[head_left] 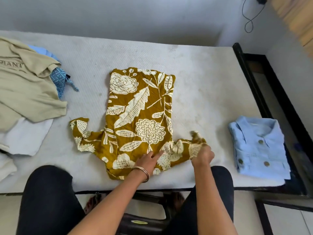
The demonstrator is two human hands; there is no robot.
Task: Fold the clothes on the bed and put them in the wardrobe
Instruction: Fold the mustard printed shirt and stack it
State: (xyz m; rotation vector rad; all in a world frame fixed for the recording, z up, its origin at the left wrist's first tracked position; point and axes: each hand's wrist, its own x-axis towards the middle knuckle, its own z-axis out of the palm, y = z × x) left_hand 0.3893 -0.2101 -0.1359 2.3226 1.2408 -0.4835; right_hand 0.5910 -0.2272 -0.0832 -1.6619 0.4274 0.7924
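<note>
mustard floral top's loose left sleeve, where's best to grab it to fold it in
Pinch the cuff end of the left sleeve, coming in from the left. It lies free and spread on the mattress, pointing away from the body of the mustard floral top, so probably it swings over easily.

A single head-worn camera looks forward and steeply down from the near edge of the bed [194, 68], close above it, facing the wall [135, 17] beyond.
</note>
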